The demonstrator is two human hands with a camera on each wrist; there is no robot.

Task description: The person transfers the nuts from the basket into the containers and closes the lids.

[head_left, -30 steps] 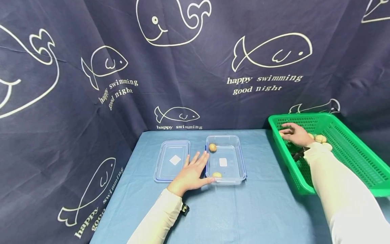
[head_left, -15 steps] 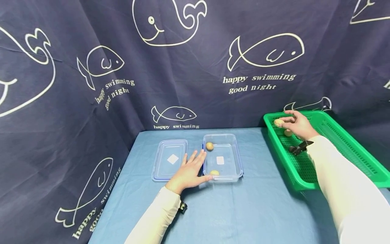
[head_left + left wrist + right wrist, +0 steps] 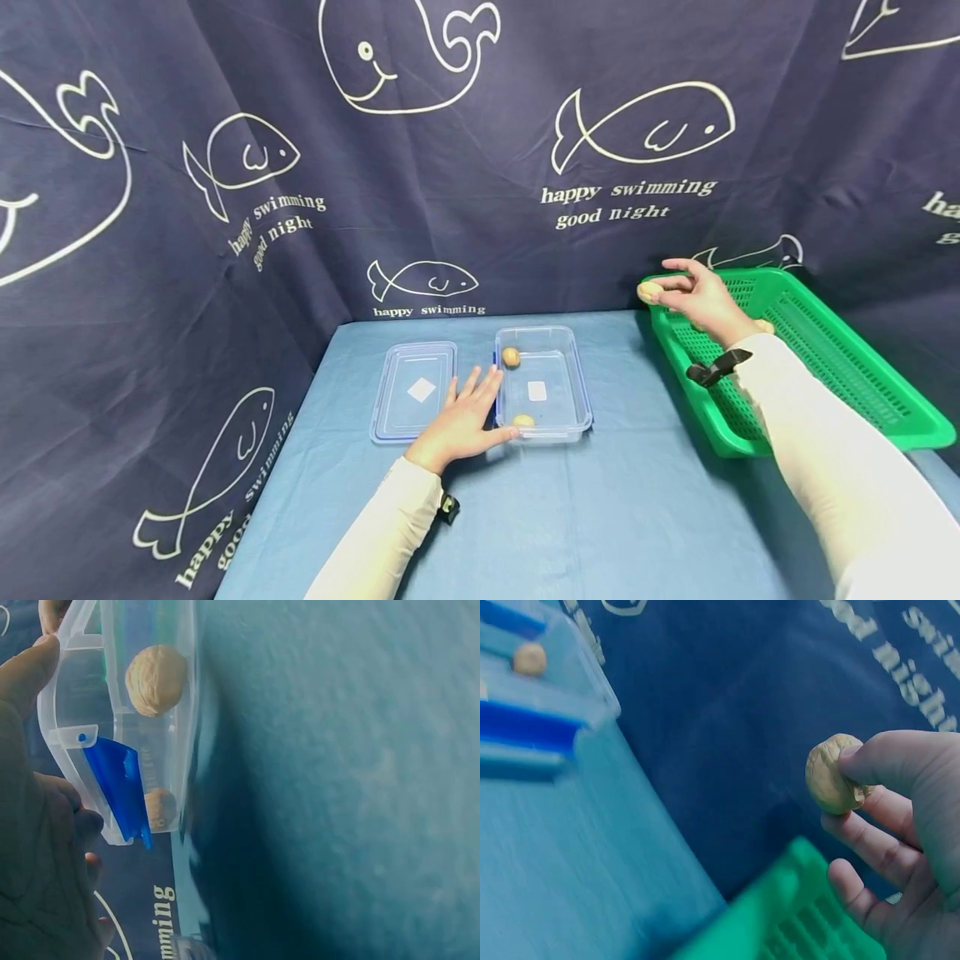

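My right hand (image 3: pixel 703 298) pinches a walnut (image 3: pixel 834 774) between thumb and fingers, over the left rim of the green basket (image 3: pixel 712 408). With fingers spread, my left hand (image 3: pixel 459 423) rests against the left side of the clear plastic box (image 3: pixel 581 383); its thumb lies at the near corner. Inside that box sit one walnut (image 3: pixel 511 357) at the far left corner and another walnut (image 3: pixel 156 680) at the near left. A blue latch (image 3: pixel 120 787) hangs from the box's side in the left wrist view. More walnuts (image 3: pixel 764 326) in the basket are partly hidden behind my right hand and wrist.
To the left of the box lies its clear lid (image 3: pixel 401 408), blue along the edge. Blue cloth (image 3: pixel 540 525) covers the table, and a dark curtain (image 3: pixel 517 250) with white fish drawings hangs along the back and left side.
My right hand has risen out of the basket and moved left, bringing a walnut up with it. The left hand stays at the box. The head view has shifted slightly.
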